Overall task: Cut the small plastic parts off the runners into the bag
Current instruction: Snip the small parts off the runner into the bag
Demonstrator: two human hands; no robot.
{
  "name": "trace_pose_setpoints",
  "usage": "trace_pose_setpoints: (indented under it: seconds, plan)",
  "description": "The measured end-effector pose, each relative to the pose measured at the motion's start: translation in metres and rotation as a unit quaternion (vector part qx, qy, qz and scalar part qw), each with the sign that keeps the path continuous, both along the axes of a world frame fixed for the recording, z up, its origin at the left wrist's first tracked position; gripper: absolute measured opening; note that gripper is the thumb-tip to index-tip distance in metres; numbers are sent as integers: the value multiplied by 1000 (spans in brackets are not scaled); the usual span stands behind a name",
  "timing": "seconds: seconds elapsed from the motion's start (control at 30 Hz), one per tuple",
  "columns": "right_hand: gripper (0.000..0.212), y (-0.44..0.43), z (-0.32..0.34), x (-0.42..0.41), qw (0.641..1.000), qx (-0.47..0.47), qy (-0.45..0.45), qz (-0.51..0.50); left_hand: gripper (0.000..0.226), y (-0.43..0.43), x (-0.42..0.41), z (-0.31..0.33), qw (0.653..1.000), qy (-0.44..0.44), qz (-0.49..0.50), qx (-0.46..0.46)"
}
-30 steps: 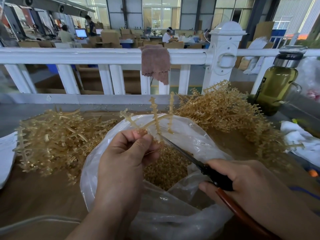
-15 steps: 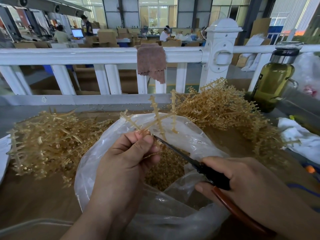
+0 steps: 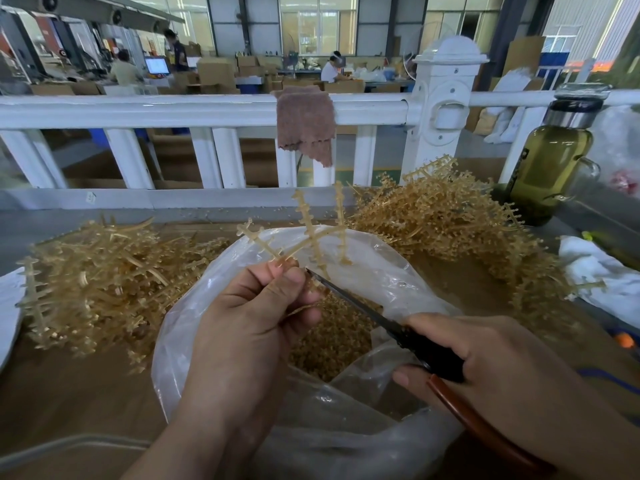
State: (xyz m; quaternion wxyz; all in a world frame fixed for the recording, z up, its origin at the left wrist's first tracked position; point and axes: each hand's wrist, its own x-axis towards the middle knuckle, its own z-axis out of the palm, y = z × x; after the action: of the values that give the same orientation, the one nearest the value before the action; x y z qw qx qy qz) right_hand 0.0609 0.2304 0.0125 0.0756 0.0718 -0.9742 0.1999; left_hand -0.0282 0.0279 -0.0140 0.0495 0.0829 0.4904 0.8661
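Scissor tip has crept in toward the thumb over the last second, while the left hand (image 3: 256,317) keeps its pinch on the runner (image 3: 313,237). Thumb and fingers curl round the stem, and the branches fan up over the bag mouth. The right hand (image 3: 485,362) is wrapped round the handles of the scissors (image 3: 363,310), blades nearly together, point just beside the left thumb. That's the danger: a hurried snip there could nick skin. Second worry: a clipped piece could spring away and miss the bag (image 3: 194,341), whose near rim slumps low.

Count it up: two hands, one pair of scissors, one runner in hand showing four branches, one bag. The cut parts (image 3: 332,337) inside are far too many to count. Two heaps of runners flank the bag, the left heap (image 3: 97,285) and the right heap (image 3: 443,216). One bottle (image 3: 547,168) stands far right.
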Motion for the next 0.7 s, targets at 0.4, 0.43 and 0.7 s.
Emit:
trace_pose_setpoints:
  seconds: [0.4, 0.43, 0.7]
  plan:
    - [35, 1, -1, 0, 1000, -11, 4, 10, 7, -1, 2, 1, 1000, -5, -16, 9]
    - [35, 1, -1, 0, 1000, -11, 5, 12, 6, -1, 3, 1, 1000, -4, -19, 6]
    - [41, 2, -3, -1, 999, -18, 18, 23, 9, 1, 4, 1, 1000, 14, -6, -22]
